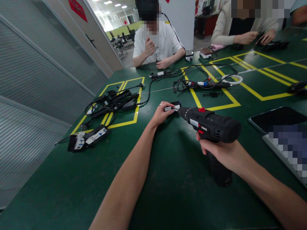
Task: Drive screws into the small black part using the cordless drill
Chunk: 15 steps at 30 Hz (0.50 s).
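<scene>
My right hand [222,153] grips the handle of a black cordless drill [211,126] with red buttons, held level over the green table [168,179]. The drill's chuck points left at a small black and silver part [173,107]. My left hand [161,113] pinches that part against the table, with the drill tip touching it or just short of it.
A pile of black cabled tools [112,102] lies in a yellow-taped box at left, with opened parts [88,139] nearer me. More cables and tools [203,83] lie ahead. A tablet [278,118] sits at right. Two people sit across the table working.
</scene>
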Available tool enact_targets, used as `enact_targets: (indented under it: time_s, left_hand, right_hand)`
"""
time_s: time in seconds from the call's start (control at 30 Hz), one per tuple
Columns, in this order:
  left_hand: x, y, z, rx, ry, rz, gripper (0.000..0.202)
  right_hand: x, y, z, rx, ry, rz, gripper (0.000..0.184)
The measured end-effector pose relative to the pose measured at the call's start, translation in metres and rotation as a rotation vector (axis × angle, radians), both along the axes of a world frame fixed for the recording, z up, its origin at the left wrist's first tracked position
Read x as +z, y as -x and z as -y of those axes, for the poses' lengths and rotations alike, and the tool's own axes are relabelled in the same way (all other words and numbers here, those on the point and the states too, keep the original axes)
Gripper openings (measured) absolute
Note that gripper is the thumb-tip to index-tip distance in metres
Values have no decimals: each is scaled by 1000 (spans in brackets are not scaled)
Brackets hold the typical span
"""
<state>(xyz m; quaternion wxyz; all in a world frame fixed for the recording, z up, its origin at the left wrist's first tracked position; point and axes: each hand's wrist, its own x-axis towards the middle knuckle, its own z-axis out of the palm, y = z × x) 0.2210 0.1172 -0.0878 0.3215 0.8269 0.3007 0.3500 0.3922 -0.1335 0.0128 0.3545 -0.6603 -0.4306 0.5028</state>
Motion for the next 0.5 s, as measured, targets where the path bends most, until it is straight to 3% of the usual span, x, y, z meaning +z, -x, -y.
enact_targets:
  time_s: [0.5]
  left_hand:
    - [-1,-1,-1,2,17,17,20]
  right_hand:
    - [-2,0,-1,-12,-38,6,6]
